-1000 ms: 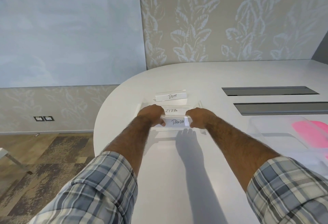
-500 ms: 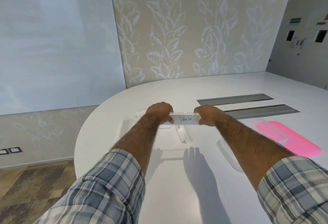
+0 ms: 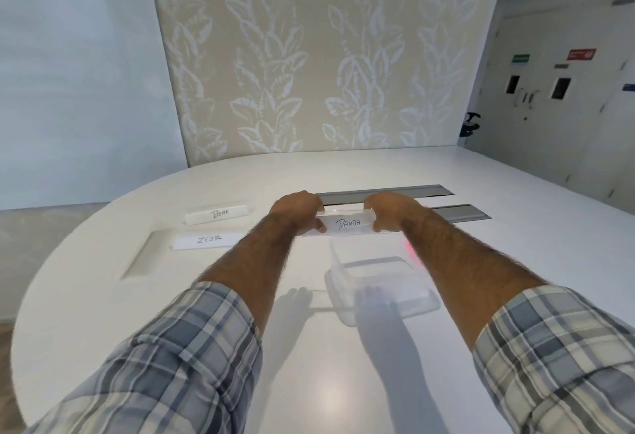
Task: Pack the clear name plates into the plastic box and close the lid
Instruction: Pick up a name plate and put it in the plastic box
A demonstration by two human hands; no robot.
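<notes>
Head view only. PANDA plate (image 3: pixel 347 223) pinched at both ends, left hand (image 3: pixel 298 208) and right hand (image 3: pixel 390 208) each clamped on an end, plate held in the air just beyond the plastic box (image 3: pixel 379 280). Box open on the table (image 3: pixel 213 299). I expect trouble if the plate goes in skewed: it could catch the rim. Clear, glossy, slippery acrylic. BEAR plate (image 3: pixel 217 214) and ZEBRA plate (image 3: pixel 206 240) sit unpacked, far left.
</notes>
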